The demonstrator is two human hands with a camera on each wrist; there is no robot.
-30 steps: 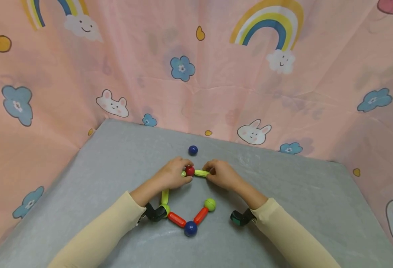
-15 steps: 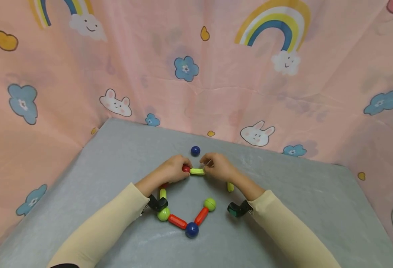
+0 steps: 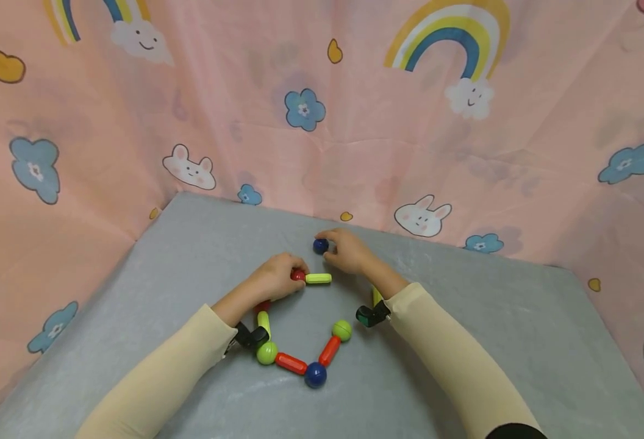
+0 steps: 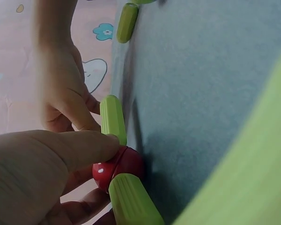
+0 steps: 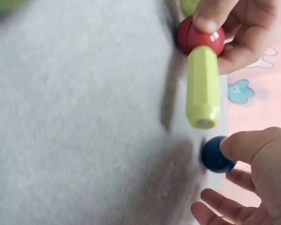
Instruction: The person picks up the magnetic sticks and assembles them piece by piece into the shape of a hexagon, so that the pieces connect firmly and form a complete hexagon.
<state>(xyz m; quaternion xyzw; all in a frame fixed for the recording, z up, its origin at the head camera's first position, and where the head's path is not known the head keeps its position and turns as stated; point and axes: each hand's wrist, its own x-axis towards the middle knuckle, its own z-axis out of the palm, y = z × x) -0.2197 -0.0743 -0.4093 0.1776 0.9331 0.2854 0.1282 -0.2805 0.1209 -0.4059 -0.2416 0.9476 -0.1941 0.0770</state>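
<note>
My left hand pinches a red ball between thumb and fingers. A yellow-green magnetic stick juts rightward from that ball, its far end bare in the right wrist view. Another yellow-green stick joins the ball's other side. Beyond the jutting stick, my right hand has thumb and forefinger about a loose blue ball on the table; its thumb touches the blue ball, while the other fingers stay spread.
The chain continues nearer me: a second red ball, a green ball, red sticks, a big blue ball and an end green ball. A loose yellow-green stick lies partly behind my right wrist. A pink curtain borders the grey table.
My right hand has left the yellow-green stick and moved away from me to the blue ball. My left hand, still on the red ball, has shifted slightly left with the stick attached.
</note>
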